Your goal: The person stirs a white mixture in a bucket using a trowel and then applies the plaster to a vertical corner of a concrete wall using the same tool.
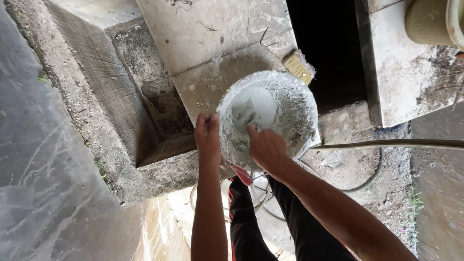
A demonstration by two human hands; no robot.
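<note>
A round bucket (285, 104) caked with white plaster sits in the middle of the head view, white paste inside it. My left hand (208, 135) grips its left rim from outside. My right hand (266, 147) reaches over the near rim into the bucket, its fingers closed around something inside that I cannot make out. A red handle (241, 174) sticks out below the bucket between my two arms. A bristle brush (299, 66) lies just behind the bucket on the stone slab.
A pale stone slab (212, 34) lies under and behind the bucket. A dark gap (328, 43) opens at the right of it. A concrete step (121, 96) drops at left. Hose and wire (386, 144) cross the ground at right. A pale pot (430, 21) stands top right.
</note>
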